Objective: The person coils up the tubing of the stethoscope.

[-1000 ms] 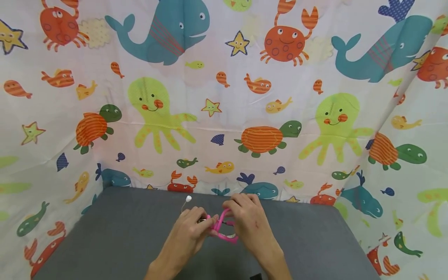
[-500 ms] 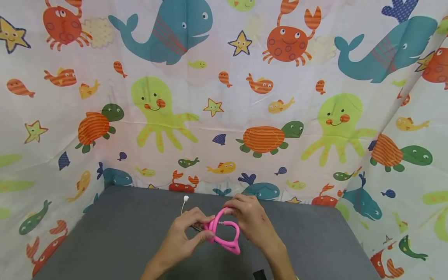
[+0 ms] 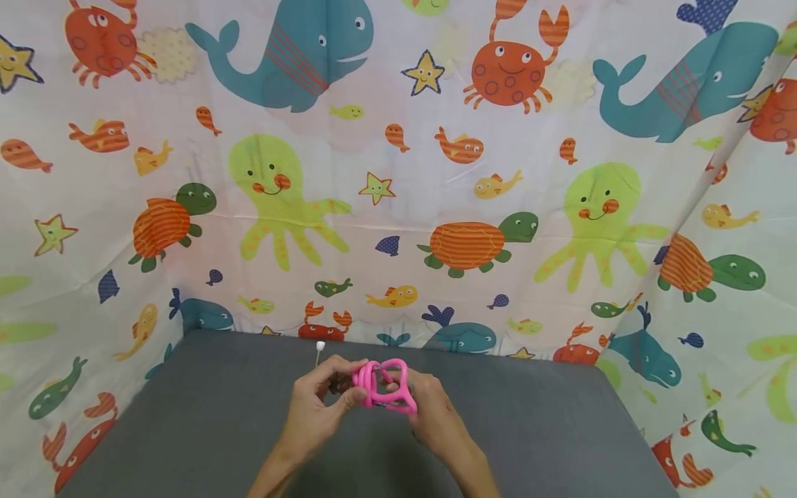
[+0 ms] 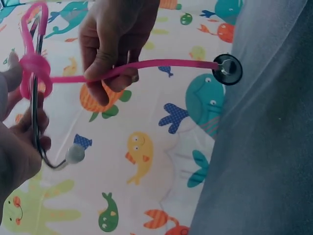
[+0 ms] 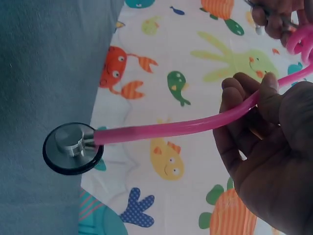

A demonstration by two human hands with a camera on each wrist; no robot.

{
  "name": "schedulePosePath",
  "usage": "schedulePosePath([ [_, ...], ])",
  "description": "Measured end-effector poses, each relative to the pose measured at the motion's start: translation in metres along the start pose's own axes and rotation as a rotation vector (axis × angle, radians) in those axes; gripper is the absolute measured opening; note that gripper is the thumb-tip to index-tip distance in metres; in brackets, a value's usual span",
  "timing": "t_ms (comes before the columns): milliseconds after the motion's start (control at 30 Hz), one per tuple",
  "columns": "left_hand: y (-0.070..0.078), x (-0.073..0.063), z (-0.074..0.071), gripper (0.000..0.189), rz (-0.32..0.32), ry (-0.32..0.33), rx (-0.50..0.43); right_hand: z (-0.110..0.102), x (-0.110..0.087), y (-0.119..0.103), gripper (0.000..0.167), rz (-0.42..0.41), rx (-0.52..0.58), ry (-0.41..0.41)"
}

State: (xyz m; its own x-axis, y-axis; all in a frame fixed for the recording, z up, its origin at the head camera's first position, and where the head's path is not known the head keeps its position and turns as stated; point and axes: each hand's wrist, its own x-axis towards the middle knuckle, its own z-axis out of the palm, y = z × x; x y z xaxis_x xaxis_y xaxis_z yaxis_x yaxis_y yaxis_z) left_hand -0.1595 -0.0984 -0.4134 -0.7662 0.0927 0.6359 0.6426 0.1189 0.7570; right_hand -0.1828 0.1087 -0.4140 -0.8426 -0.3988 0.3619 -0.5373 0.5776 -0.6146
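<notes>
I'm midway through coiling the pink stethoscope (image 3: 381, 387) above the grey table (image 3: 187, 429), my left hand (image 3: 317, 408) pinching the wrapped tubing and metal earpieces, my right hand (image 3: 429, 415) gripping the free tube, which I judge needs another wrap.

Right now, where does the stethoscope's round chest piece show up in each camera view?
Head: not visible; only coiled pink tubing shows between the hands.
Left wrist: chest piece at upper right, at the tubing's end beside the grey surface.
Right wrist: chest piece at lower left, overlapping the grey surface's edge.
Shared landmark: the pink tubing, pinched by the right hand in all views.
</notes>
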Motion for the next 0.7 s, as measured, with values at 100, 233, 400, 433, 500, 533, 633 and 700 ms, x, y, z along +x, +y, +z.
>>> schedulePosePath([
  [100,0.002,0.004,0.003,0.032,-0.044,0.12,0.043,0.004,-0.003,-0.005,0.014,-0.014,-0.021,-0.015],
  [233,0.002,0.007,0.01,0.03,-0.115,0.278,0.125,0.009,-0.007,-0.014,0.011,-0.023,-0.002,-0.058],
  [400,-0.002,0.008,0.017,0.031,-0.121,0.4,0.274,0.012,-0.012,-0.025,0.011,0.002,-0.061,-0.136],
  [433,-0.003,0.008,0.017,0.032,-0.111,0.414,0.307,0.012,-0.013,-0.027,0.01,0.01,-0.074,-0.154],
  [500,-0.004,0.008,0.017,0.034,-0.082,0.434,0.366,0.011,-0.015,-0.03,0.008,0.041,-0.068,-0.197],
  [533,-0.005,0.008,0.017,0.035,-0.066,0.439,0.397,0.011,-0.016,-0.032,0.008,0.065,-0.051,-0.221],
  [633,-0.008,0.008,0.015,0.036,-0.019,0.453,0.478,0.007,-0.018,-0.036,0.01,0.113,-0.025,-0.278],
  [700,-0.011,0.009,0.014,0.036,0.011,0.457,0.523,0.005,-0.02,-0.039,0.012,0.145,-0.016,-0.326],
])
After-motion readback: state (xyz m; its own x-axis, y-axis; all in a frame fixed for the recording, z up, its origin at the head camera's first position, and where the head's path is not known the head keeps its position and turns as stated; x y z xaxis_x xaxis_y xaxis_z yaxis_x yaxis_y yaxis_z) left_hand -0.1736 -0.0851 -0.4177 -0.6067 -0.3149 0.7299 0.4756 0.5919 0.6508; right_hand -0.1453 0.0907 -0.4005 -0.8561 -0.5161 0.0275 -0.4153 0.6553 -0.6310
